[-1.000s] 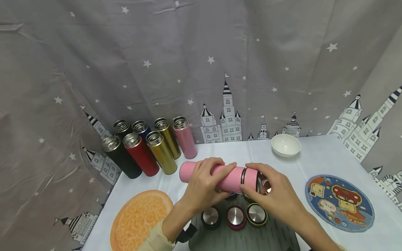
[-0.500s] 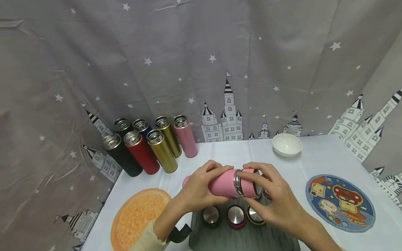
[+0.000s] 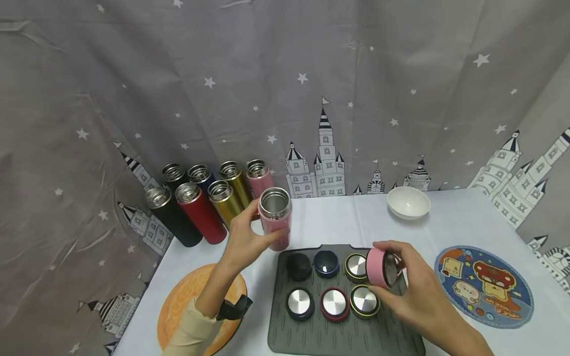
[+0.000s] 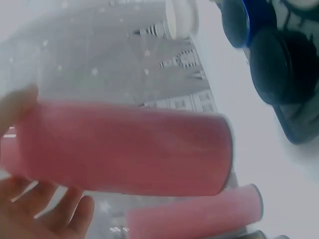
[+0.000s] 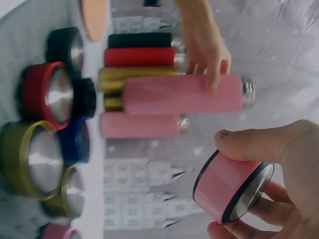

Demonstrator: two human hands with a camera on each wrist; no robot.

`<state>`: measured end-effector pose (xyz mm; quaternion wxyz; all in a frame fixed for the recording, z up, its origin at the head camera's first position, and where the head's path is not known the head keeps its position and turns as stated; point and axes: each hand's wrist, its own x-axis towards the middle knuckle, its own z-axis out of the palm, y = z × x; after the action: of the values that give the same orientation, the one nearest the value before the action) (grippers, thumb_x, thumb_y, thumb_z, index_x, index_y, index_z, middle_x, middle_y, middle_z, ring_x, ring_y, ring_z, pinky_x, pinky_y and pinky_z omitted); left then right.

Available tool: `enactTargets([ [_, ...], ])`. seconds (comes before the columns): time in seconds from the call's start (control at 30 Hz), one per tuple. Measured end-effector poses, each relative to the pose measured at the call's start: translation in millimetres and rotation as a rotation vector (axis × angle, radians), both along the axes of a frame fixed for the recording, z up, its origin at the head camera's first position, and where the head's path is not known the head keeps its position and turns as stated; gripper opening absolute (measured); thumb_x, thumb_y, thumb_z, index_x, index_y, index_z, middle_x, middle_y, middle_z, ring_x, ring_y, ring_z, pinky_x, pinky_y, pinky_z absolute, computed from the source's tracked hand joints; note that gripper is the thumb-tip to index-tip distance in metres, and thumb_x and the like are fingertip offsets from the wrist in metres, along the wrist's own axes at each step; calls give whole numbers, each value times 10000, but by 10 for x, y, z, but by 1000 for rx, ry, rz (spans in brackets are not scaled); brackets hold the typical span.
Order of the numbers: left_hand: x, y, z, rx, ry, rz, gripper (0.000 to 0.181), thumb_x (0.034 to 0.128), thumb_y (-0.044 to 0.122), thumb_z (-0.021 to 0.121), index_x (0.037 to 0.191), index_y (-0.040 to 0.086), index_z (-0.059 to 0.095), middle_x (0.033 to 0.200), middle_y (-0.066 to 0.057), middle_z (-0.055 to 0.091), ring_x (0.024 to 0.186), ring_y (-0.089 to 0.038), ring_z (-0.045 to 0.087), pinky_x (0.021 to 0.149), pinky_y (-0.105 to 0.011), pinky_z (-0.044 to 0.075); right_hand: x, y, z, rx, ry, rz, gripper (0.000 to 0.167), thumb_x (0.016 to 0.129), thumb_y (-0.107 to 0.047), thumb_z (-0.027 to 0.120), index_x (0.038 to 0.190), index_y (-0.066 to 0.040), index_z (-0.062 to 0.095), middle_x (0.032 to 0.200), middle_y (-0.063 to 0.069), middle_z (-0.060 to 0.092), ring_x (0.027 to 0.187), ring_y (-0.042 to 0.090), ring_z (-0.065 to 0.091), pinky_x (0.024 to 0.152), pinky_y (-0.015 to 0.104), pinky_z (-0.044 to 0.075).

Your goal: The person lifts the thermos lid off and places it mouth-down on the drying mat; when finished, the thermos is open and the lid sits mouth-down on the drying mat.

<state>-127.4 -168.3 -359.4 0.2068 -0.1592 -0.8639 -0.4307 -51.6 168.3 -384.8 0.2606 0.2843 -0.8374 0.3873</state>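
Observation:
My left hand grips a pink thermos bottle, held upright above the white table with its steel mouth uncovered. In the left wrist view the bottle fills the middle, with thumb on one side and fingers on the other. My right hand pinches a pink thermos lid, tilted on its side over the grey mat. The right wrist view shows that lid between thumb and fingers. Several black, blue, red and yellow-rimmed lids, such as the red one, lie on the mat.
Several lidless bottles, including a red one and another pink one, stand at the back left. A white bowl sits at the back right. An orange round mat lies left; a blue cartoon mat lies right.
The pink lid has come off the pink bottle. My left hand has carried the bottle left and turned it from lying sideways to upright; my right hand has moved right with the lid.

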Motion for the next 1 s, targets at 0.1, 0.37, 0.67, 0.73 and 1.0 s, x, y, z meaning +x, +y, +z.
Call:
enactTargets([
  [0.1,-134,-81,-47,61,-53,88,636,736,201,902,1290,146,596,1175,-27,676,1044,-214,618,893,-484,506,43,123,-155,45,-47,-63,812,560,-81,960,1286,-89,595,1224,3,609,961,89,541,769,153,430],
  [0.37,-450,-212,-287,113,-128,215,623,744,171,893,1280,81,590,1194,-115,669,1025,-260,614,841,-428,513,213,342,-584,177,-138,-202,737,626,-232,954,1291,-150,647,1171,-47,615,930,106,585,702,293,522],
  [0.67,-693,-199,-485,87,-169,324,647,759,214,878,1292,21,566,1237,-183,647,1134,-345,603,946,-513,482,367,375,-1004,226,-190,-251,708,508,-234,992,1112,-111,643,1044,-51,633,877,104,593,703,329,541],
  [0.73,-726,-198,-506,83,-189,349,665,769,230,871,1311,14,551,1253,-191,638,1150,-357,600,961,-524,476,386,370,-1059,229,-206,-242,703,501,-218,995,1109,-135,652,1056,-62,626,890,102,595,715,335,544],
  [1.0,-776,-267,-459,38,-196,432,734,820,268,826,1397,1,460,1296,-216,609,1160,-389,599,967,-547,479,267,292,-1105,297,-199,-249,647,542,-194,980,1122,-141,699,1132,1,619,990,170,603,774,401,550],
])
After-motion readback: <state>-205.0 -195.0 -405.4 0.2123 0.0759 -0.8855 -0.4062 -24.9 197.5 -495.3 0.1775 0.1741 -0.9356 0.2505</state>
